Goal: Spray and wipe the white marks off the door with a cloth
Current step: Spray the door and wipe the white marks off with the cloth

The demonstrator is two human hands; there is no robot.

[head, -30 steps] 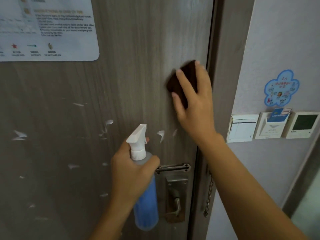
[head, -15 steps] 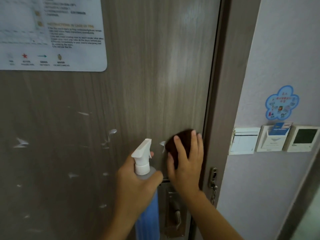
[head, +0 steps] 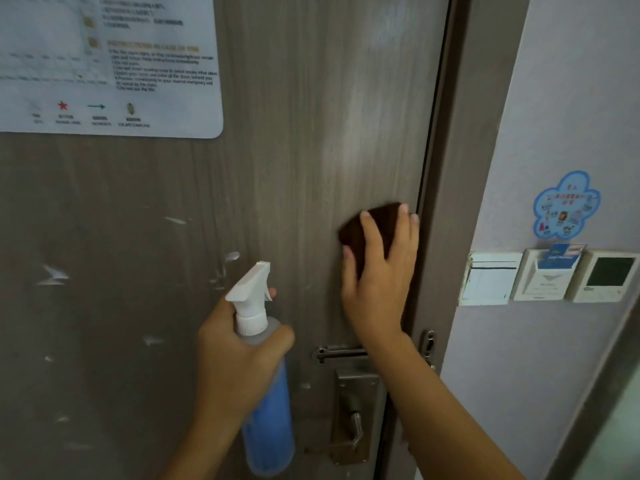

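A grey-brown wood-grain door point(head: 304, 133) fills most of the view. Several white marks point(head: 53, 275) are scattered over its left and middle part, one point(head: 232, 256) just above the sprayer. My right hand point(head: 379, 271) presses a dark brown cloth point(head: 360, 226) flat against the door near its right edge, fingers spread straight. My left hand point(head: 239, 348) grips the neck of a spray bottle point(head: 266, 393) with a white trigger head and blue liquid, held upright in front of the door, nozzle pointing left.
A white notice sheet point(head: 110, 64) is stuck on the door's upper left. A metal latch bar point(head: 337, 353) and lever handle point(head: 353, 424) sit below my right wrist. The door frame point(head: 464, 168) runs down the right; wall switches point(head: 488, 278) and a blue sticker point(head: 564, 206) lie beyond it.
My right hand wiped the cloth down the door's right edge, then back up to mid-height. The white mark beside the sprayer head is gone. The bottle stayed in place.
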